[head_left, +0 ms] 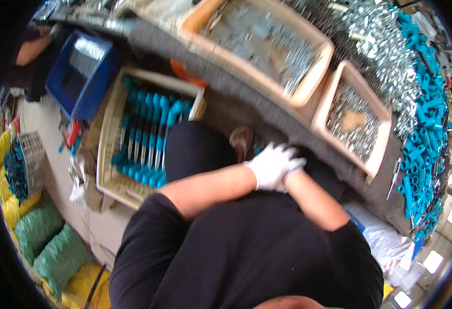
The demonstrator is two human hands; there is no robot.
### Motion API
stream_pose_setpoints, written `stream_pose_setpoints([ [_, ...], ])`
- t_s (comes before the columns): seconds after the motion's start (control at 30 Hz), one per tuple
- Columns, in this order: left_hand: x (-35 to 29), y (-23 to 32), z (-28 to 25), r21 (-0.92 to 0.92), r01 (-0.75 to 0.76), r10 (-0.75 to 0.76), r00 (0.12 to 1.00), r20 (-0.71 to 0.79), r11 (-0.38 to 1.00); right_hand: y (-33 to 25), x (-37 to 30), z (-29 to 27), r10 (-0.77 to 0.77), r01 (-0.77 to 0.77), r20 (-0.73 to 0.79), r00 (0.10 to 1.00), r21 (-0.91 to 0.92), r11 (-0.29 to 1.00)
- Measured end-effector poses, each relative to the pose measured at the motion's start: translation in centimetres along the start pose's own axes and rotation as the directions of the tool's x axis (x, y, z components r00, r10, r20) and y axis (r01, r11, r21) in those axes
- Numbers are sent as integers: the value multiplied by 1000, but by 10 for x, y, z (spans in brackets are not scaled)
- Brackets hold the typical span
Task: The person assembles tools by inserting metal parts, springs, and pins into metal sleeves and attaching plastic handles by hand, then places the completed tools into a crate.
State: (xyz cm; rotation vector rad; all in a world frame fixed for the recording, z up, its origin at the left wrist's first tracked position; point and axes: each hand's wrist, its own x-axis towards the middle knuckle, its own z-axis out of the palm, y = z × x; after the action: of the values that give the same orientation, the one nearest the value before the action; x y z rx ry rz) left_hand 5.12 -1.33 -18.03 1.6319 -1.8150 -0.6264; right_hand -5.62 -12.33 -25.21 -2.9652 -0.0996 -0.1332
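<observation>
Head view: the gloved left hand (268, 169) and right hand (296, 165) are overlapped — whether anything is grasped by the fingers cannot be told — right of a crate (101, 167) of teal-handled tools (146, 129).

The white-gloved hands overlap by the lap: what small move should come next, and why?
I'd part them, probably: the left hand and right hand overlap, so neither seems free to work alone. No held item shows, though the overlap could hide one, and the small tray of metal pieces lies apart from both.
</observation>
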Motion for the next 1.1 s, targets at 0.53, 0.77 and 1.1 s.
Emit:
stream_pose_setpoints([
  [0.53, 25, -1, 43, 216, 91, -170, 908, 383, 972, -19, 26, -82, 296, -284, 35, 955, -191, 940],
  [0.77, 31, -4, 48, 306, 108, -186, 953, 239, 946, -15, 28, -133, 389, -383, 237, 890, -73, 921],
  [1.1, -42, 26, -67, -616, 184, -358, 918, -172, 766, -47, -17, -241, 249, -390, 481, 841, 219, 894],
])
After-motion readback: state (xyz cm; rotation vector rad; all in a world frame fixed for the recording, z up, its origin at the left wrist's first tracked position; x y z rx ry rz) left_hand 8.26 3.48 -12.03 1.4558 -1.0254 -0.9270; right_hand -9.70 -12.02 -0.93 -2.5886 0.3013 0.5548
